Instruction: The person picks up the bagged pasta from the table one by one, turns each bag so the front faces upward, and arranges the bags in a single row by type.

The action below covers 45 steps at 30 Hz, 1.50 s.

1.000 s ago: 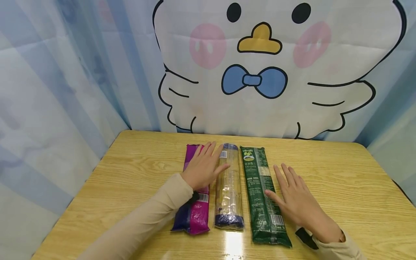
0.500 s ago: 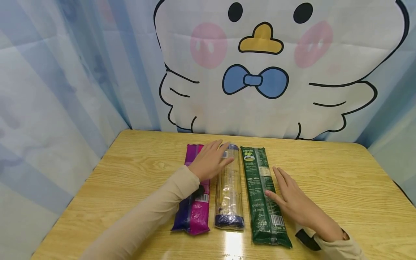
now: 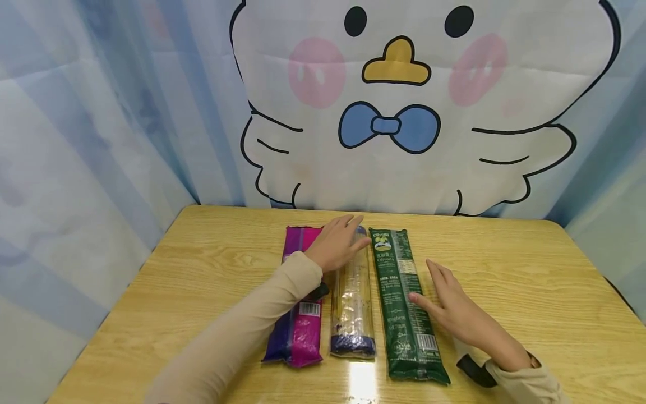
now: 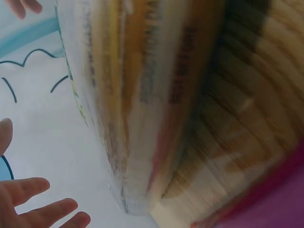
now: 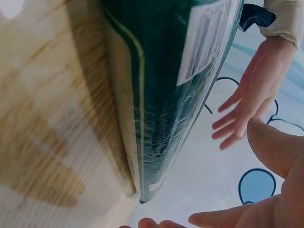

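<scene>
Three long packs lie side by side on the table. My left hand [image 3: 339, 244] is over the far end of the clear spaghetti pack [image 3: 352, 306], its fingers extended and its forearm across the purple pack [image 3: 306, 336]. In the left wrist view that hand's fingers [image 4: 52, 209] are spread, with nothing between them. Beside the right edge of the green spaghetti pack [image 3: 401, 286] is my right hand [image 3: 459, 314], fingers straight, its thumb overlapping the pack in the head view. The right wrist view shows the green pack [image 5: 166, 104] apart from the right hand's fingers.
The wooden table [image 3: 202, 264] has rounded far corners. Behind it hangs a curtain [image 3: 404, 179] with a cartoon figure and a blue bow tie. A black strap [image 3: 476, 371] is on the right wrist. Light glares on the table in front of the clear pack.
My left hand has moved right and slightly away from me, from over the purple pack to the clear one, and has turned partly edgewise. The right hand's fingers have drawn together. The packs stay put.
</scene>
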Available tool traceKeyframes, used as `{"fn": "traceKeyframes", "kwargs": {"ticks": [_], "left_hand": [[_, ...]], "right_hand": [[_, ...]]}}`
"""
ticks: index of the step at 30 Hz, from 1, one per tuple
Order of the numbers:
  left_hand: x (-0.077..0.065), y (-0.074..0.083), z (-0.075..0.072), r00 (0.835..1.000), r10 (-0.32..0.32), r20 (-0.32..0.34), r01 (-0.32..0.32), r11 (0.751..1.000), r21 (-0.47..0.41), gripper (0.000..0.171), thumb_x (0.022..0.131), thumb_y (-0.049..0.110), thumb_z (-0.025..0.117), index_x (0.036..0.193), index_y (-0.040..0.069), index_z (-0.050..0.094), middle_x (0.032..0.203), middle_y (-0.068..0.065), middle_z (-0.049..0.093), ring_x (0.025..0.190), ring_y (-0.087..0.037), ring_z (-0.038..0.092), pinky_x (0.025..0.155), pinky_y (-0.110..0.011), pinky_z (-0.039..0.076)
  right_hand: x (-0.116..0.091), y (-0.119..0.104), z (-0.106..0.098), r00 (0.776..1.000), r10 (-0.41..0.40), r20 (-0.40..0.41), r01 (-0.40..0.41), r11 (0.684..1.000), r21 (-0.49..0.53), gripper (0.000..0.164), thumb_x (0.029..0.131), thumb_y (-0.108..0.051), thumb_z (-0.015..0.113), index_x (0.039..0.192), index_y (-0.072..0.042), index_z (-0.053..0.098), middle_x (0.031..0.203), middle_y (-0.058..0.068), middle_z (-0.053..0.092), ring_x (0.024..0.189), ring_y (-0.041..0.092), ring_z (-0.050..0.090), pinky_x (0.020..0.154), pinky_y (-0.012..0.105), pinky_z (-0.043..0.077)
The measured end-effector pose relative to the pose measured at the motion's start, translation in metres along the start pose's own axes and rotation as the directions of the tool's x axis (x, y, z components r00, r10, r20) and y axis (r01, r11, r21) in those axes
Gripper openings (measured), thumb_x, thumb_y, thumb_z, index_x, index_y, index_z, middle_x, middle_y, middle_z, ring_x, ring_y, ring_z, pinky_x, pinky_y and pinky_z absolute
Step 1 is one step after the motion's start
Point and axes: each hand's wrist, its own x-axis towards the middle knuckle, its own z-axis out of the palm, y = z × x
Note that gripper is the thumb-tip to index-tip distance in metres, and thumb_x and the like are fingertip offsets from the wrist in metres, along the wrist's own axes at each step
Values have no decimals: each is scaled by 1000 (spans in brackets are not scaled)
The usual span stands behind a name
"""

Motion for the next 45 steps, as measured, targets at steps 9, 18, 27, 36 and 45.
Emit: {"fn": "traceKeyframes", "kwargs": {"ticks": [9, 18, 27, 36, 45], "left_hand": [[18, 3, 5, 1000, 2, 15, -2, 999, 49, 66, 104, 49, 42, 157, 11, 29, 159, -13, 34, 147, -29, 30, 122, -45, 27], [33, 8, 10, 1000, 12, 28, -14, 997, 72, 63, 104, 49, 43, 155, 13, 33, 157, -10, 37, 146, -26, 32, 121, -41, 30], [40, 17, 5, 998, 8, 58, -11, 999, 42, 62, 104, 46, 46, 155, 13, 33, 156, -10, 38, 146, -26, 33, 120, -40, 30], [42, 30, 6, 994, 12, 112, -10, 1000, -25, 61, 104, 44, 47, 155, 14, 33, 156, -9, 38, 144, -24, 37, 117, -39, 36], [51, 32, 10, 989, -1, 146, 11, 998, -65, 62, 103, 41, 51, 155, 15, 32, 159, -9, 33, 146, -25, 34, 117, -40, 36]], "right_hand": [[1, 2, -2, 999, 24, 22, -24, 1000, 19, 89, 101, -47, 53, 154, 10, 9, 144, 35, 31, 119, 46, 50, 88, 58, 51], [3, 4, -3, 999, 34, 35, -36, 998, 47, 88, 100, -46, 55, 153, 12, 13, 140, 32, 37, 107, 34, 55, 79, 46, 54], [5, 4, -4, 997, 49, 62, -53, 996, 65, 88, 100, -45, 55, 151, 14, 14, 138, 33, 38, 111, 37, 54, 81, 48, 54], [3, 5, -3, 995, 67, 80, -72, 995, 65, 86, 100, -42, 58, 149, 16, 18, 134, 33, 43, 103, 30, 57, 76, 42, 54], [8, 1, -3, 991, 53, 122, -64, 994, 86, 85, 100, -40, 58, 148, 18, 19, 128, 33, 48, 97, 25, 59, 74, 40, 55]]}}
